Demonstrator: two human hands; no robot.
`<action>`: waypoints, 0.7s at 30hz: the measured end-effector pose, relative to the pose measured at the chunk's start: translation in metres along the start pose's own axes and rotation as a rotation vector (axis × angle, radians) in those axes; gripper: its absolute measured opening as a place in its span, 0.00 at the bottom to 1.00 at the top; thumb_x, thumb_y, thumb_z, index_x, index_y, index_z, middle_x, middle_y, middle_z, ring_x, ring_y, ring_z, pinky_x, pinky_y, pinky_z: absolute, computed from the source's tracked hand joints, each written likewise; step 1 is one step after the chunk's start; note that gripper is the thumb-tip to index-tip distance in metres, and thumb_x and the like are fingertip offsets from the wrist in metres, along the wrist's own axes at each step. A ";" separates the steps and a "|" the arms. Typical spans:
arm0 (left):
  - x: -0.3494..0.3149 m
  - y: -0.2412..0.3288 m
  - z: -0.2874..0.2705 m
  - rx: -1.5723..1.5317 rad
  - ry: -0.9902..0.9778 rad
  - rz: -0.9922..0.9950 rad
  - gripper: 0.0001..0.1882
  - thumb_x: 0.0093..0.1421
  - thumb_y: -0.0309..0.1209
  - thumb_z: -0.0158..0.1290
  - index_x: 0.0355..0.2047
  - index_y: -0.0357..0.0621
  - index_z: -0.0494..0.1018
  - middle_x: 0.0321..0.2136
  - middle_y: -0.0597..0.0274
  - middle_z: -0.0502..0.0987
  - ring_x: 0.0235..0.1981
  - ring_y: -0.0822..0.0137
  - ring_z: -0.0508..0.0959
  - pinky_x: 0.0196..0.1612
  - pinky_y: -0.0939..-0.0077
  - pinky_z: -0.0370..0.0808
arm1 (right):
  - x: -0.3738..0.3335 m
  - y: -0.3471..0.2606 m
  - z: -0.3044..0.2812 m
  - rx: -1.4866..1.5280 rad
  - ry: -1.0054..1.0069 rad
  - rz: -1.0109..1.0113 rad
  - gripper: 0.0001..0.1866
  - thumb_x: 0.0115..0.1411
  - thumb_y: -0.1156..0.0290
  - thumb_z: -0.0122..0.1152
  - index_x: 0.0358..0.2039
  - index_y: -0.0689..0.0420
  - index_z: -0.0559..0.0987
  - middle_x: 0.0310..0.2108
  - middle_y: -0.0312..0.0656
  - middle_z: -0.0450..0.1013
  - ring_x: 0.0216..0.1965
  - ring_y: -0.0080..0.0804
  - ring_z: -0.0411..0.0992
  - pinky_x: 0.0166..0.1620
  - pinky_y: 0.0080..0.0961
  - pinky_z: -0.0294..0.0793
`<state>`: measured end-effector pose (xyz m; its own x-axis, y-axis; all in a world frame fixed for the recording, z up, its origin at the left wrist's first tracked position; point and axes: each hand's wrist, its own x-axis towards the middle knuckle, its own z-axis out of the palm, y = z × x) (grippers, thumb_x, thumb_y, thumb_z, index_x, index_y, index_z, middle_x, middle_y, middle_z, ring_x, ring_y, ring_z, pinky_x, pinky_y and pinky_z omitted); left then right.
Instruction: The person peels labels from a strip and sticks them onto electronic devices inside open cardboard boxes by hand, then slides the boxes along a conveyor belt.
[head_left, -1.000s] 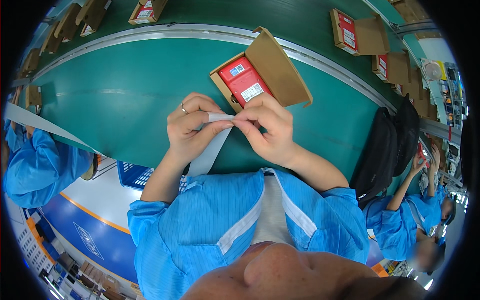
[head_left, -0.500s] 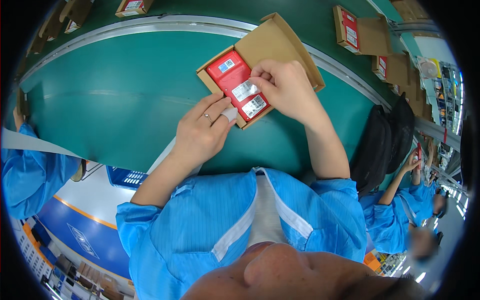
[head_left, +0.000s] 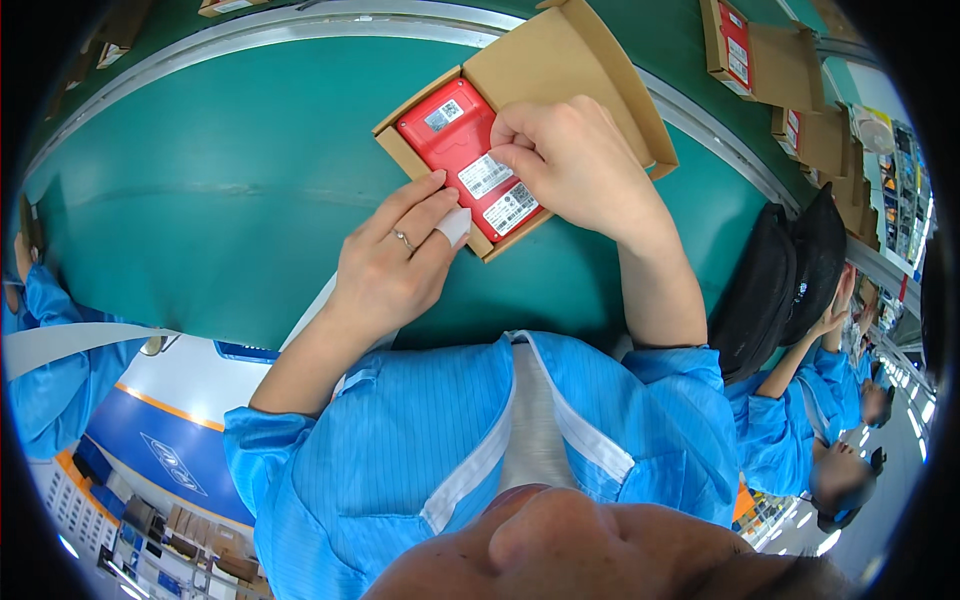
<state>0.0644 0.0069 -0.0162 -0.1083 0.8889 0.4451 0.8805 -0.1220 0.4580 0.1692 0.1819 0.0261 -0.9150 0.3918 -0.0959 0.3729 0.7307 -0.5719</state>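
Observation:
A red flat device [head_left: 450,125] lies in an open cardboard box [head_left: 555,65] on the green work surface. Several white labels are on its face. Thumb and forefinger of my right hand [head_left: 590,170] are pinched together at the upper right edge of the middle label [head_left: 483,177]; the fingertips partly hide that corner. Below it sits another printed label [head_left: 510,207]. My left hand [head_left: 395,255] grips the box's left wall, its fingertips beside the red device. A ring is on one finger, and a white wrap [head_left: 455,225] covers another fingertip.
More open boxes with red devices [head_left: 735,50] stand beyond the metal rail [head_left: 250,32]. A black bag-like object [head_left: 770,290] is by my right arm. Co-workers in blue are at the far left [head_left: 75,350] and right [head_left: 790,420].
The middle label, shiny and partly raised at my right fingertips before, now looks flatter against the red device. My left hand keeps its place on the box. The view has shifted slightly.

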 end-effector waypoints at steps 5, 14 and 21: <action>-0.001 0.000 0.000 -0.002 0.011 -0.008 0.07 0.44 0.24 0.60 0.26 0.40 0.76 0.35 0.58 0.77 0.43 0.58 0.78 0.37 0.70 0.78 | 0.001 -0.001 0.003 -0.056 0.006 0.013 0.05 0.52 0.72 0.57 0.25 0.60 0.77 0.19 0.48 0.74 0.23 0.42 0.74 0.27 0.34 0.71; 0.011 0.000 -0.005 0.112 -0.111 0.046 0.07 0.45 0.29 0.58 0.26 0.48 0.71 0.44 0.67 0.76 0.44 0.65 0.73 0.49 0.55 0.67 | -0.010 -0.013 0.013 -0.303 0.075 0.065 0.06 0.52 0.70 0.59 0.28 0.57 0.75 0.24 0.46 0.73 0.24 0.43 0.74 0.27 0.38 0.72; 0.007 -0.002 -0.001 0.107 -0.068 0.064 0.07 0.46 0.30 0.59 0.25 0.47 0.72 0.43 0.66 0.76 0.43 0.64 0.73 0.49 0.54 0.65 | -0.041 -0.025 -0.016 -0.773 0.814 -0.205 0.23 0.47 0.77 0.63 0.46 0.55 0.71 0.34 0.45 0.71 0.24 0.41 0.71 0.28 0.33 0.70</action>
<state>0.0616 0.0130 -0.0134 -0.0215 0.9092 0.4158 0.9291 -0.1355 0.3442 0.1992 0.1562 0.0574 -0.7030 0.2659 0.6596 0.4814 0.8606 0.1662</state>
